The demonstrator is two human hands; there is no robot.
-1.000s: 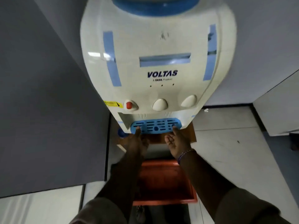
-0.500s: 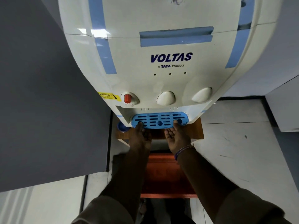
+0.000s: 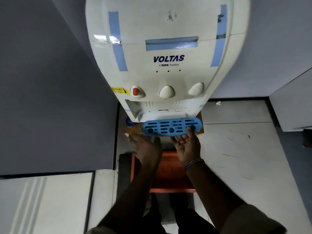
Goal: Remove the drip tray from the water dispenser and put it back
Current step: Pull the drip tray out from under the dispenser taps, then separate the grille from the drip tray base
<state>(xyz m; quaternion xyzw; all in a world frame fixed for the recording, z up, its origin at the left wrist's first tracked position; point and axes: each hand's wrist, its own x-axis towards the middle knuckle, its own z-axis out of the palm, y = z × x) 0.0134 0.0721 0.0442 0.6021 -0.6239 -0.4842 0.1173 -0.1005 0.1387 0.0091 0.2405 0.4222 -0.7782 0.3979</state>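
Observation:
The white water dispenser stands in front of me, with three taps above an open recess. The blue slotted drip tray sits pulled forward out of that recess, its back edge near the dispenser's base. My left hand grips the tray's front left edge from below. My right hand holds the front right edge, thumb on top of the grille and palm turned up. A beaded bracelet is on the right wrist.
An orange crate lies on the floor under my arms. A wooden stand carries the dispenser. A grey partition closes the left side, a grey cabinet the right. A small blue cap lies by the dispenser's left foot.
The drip tray has slid forward out of the recess toward me, with both hands drawing back along with it. The camera has shifted a little.

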